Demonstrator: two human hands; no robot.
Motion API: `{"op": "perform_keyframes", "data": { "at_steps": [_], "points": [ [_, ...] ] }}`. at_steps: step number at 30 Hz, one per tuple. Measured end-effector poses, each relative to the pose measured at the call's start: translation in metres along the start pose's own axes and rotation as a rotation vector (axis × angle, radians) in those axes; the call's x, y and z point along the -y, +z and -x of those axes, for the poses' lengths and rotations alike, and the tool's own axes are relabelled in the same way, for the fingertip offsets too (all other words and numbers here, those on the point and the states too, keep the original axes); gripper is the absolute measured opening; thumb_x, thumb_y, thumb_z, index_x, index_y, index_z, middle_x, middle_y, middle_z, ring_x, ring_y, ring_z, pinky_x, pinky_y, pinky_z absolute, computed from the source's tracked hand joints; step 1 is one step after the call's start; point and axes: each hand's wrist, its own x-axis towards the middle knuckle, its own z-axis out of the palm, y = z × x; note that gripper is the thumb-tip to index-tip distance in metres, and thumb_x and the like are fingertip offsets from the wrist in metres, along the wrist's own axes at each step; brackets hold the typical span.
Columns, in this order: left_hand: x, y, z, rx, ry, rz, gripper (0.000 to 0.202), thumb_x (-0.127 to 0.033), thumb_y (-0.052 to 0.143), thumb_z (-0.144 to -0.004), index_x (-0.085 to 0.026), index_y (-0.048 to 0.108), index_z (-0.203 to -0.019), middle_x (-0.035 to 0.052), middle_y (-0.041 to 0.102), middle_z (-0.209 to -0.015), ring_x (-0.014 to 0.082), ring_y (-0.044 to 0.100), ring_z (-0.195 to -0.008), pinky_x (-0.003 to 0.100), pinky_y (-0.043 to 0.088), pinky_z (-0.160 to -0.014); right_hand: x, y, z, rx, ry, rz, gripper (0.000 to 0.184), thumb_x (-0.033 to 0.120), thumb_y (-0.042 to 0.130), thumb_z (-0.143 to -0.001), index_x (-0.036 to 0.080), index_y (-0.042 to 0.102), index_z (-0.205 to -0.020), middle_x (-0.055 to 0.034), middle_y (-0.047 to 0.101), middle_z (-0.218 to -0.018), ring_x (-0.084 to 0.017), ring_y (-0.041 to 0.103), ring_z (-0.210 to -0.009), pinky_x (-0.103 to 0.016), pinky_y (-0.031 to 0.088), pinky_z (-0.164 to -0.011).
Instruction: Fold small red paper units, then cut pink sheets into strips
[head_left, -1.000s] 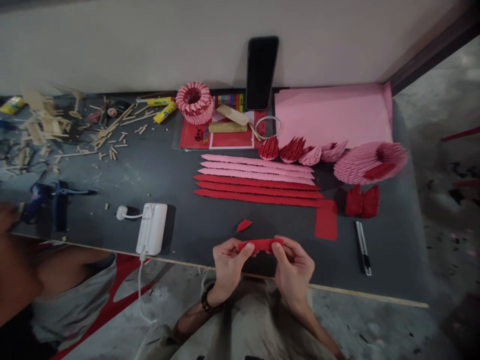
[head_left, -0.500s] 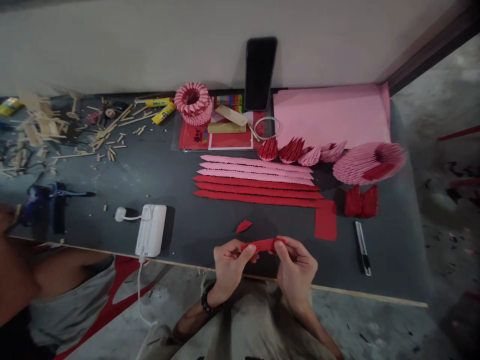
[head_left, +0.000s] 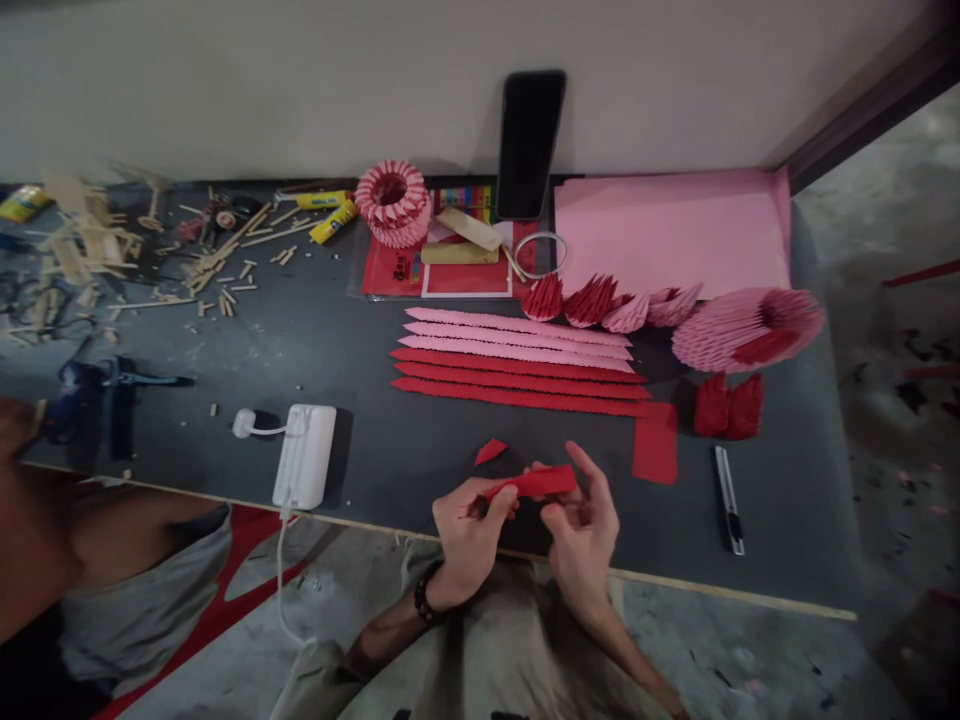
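A folded strip of red paper (head_left: 546,481) is pinched at its left end by my left hand (head_left: 472,530), thumb on top. My right hand (head_left: 589,525) is open beside the strip's right end, index finger raised and thumb apart; whether its other fingers touch the paper from behind I cannot tell. Just beyond the hands lies a small folded red paper piece (head_left: 491,451). Rows of nested red folded strips (head_left: 517,386) and pink folded strips (head_left: 517,340) stretch across the table behind it. To the right sits a flat red paper rectangle (head_left: 655,444).
A utility knife (head_left: 728,500) lies at right, near red folded clusters (head_left: 727,405) and a pink paper model (head_left: 750,330). A phone (head_left: 531,145) leans on the wall beside pink sheets (head_left: 667,230). Left are a white power bank (head_left: 305,457), wooden sticks (head_left: 225,250) and another person's leg (head_left: 142,515).
My right hand has let go of the strip's right end and opened its fingers. My left hand keeps its pinch. The view has shifted slightly.
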Motion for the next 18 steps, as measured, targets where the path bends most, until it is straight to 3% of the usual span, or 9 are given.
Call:
{"op": "perform_keyframes", "data": {
  "at_steps": [2,7,12,15,18],
  "points": [
    [0.000,0.002,0.001,0.009,-0.025,0.028,0.025,-0.044,0.083,-0.086,-0.020,0.084,-0.078,0.0025,0.079,-0.065,0.0160,0.070,-0.057,0.025,0.057,-0.056,0.001,0.007,0.005,0.051,0.057,-0.013,0.091,0.033,0.093,-0.071,0.024,0.054,-0.152,-0.0054,0.084,-0.099,-0.023,0.081,-0.088,-0.036,0.067,-0.083],
    [-0.002,-0.001,0.000,0.128,-0.128,0.168,0.031,-0.046,0.083,-0.086,-0.019,0.079,-0.073,0.0007,0.074,-0.060,0.0131,0.065,-0.049,0.023,0.052,-0.050,0.008,0.015,0.007,-0.008,0.139,-0.097,0.087,0.034,0.090,-0.076,0.019,0.054,-0.153,0.0082,0.070,-0.063,-0.011,0.061,-0.053,-0.025,0.058,-0.061],
    [-0.012,-0.004,0.003,0.146,-0.204,0.191,0.029,-0.046,0.087,-0.081,-0.018,0.081,-0.075,0.0039,0.078,-0.063,0.0147,0.069,-0.051,0.023,0.056,-0.052,0.020,0.005,-0.004,-0.174,0.032,-0.093,0.082,0.031,0.089,-0.079,0.020,0.056,-0.153,0.0168,0.049,-0.050,-0.003,0.042,-0.046,-0.017,0.051,-0.062],
    [-0.013,-0.004,0.003,0.131,-0.220,0.195,0.031,-0.047,0.088,-0.079,-0.017,0.081,-0.075,0.0046,0.078,-0.062,0.0157,0.070,-0.051,0.024,0.058,-0.052,0.022,-0.005,-0.013,-0.303,-0.026,-0.132,0.075,0.030,0.090,-0.078,0.020,0.061,-0.146,0.0158,0.049,-0.054,-0.003,0.049,-0.052,-0.016,0.052,-0.065],
    [-0.010,-0.008,-0.003,0.010,-0.196,0.238,0.033,-0.048,0.086,-0.081,-0.016,0.079,-0.075,0.0043,0.077,-0.062,0.0152,0.069,-0.052,0.024,0.057,-0.052,0.019,-0.010,-0.020,-0.418,-0.103,-0.160,0.054,0.034,0.085,-0.082,0.025,0.068,-0.133,0.0084,0.066,-0.069,-0.006,0.062,-0.063,-0.016,0.050,-0.062]
  ]
}}
